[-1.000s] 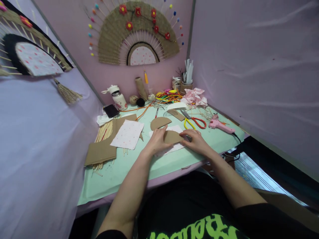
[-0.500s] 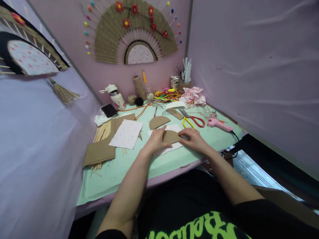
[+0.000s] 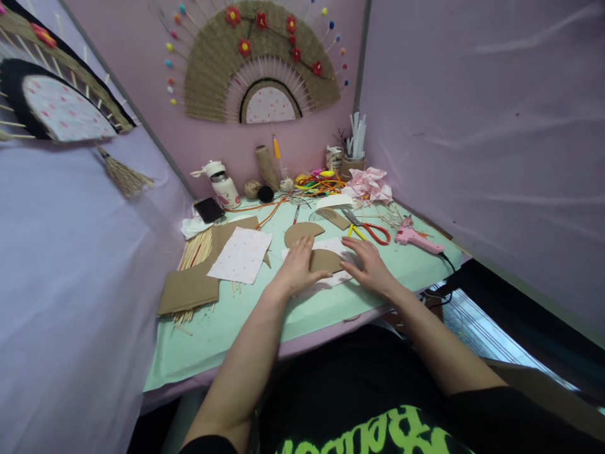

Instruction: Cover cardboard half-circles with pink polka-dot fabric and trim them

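Observation:
A brown cardboard half-circle (image 3: 326, 261) lies on a sheet of white spotted paper (image 3: 334, 244) near the table's front edge. My left hand (image 3: 297, 265) rests at its left end, fingers stretched out flat and thumb along the lower edge. At the right end is my right hand (image 3: 368, 265), open, fingers spread, thumb close to the cardboard's edge. Whether that thumb touches it I cannot tell. Just behind lies a second cardboard half-circle (image 3: 302, 233). To the left, another spotted sheet (image 3: 240, 255) overlaps brown cardboard (image 3: 189, 291).
Scissors with red handles (image 3: 377, 233), yellow-handled pliers or scissors (image 3: 357, 232) and a pink glue gun (image 3: 418, 239) lie to the right. Thin wooden sticks (image 3: 195, 253) are at left. A white bottle (image 3: 225, 189) and crumpled pink paper (image 3: 367, 183) stand behind. A decorated fan (image 3: 265, 44) hangs on the wall.
My right hand has spread its fingers and drawn slightly off the cardboard half-circle. My left hand's fingers have flattened at its left end. The view has shifted slightly.

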A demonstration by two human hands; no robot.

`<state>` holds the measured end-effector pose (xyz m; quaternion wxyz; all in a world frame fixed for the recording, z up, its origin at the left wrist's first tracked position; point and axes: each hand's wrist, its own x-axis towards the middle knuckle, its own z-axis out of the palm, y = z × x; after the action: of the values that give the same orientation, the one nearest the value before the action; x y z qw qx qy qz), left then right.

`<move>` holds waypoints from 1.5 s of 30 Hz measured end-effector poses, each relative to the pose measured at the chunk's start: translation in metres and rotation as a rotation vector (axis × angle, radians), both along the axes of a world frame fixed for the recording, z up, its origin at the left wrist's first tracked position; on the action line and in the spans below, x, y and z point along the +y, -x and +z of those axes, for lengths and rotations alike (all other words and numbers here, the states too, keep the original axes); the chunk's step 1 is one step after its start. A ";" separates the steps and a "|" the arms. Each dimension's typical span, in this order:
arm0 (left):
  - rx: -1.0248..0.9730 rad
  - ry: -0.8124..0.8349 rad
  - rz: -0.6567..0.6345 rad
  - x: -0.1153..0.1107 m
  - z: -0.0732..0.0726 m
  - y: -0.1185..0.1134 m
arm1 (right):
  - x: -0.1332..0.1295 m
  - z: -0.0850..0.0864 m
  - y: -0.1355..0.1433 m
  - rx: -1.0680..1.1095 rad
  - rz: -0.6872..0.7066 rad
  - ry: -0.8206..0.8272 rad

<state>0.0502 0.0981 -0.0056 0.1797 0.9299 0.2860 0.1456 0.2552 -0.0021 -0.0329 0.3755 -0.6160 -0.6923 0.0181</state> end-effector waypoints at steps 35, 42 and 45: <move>0.203 -0.075 -0.112 -0.021 -0.015 -0.006 | 0.001 0.007 0.021 -0.408 0.234 0.428; 0.196 -0.092 -0.109 -0.021 -0.017 -0.007 | 0.001 0.008 0.022 -0.424 0.221 0.447; 0.191 -0.100 -0.109 -0.021 -0.018 -0.007 | 0.001 0.009 0.023 -0.425 0.222 0.456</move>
<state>0.0575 0.0766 -0.0234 0.1127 0.9615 0.2433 0.0602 0.2324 -0.0013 -0.0241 0.0709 -0.5950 -0.7961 0.0846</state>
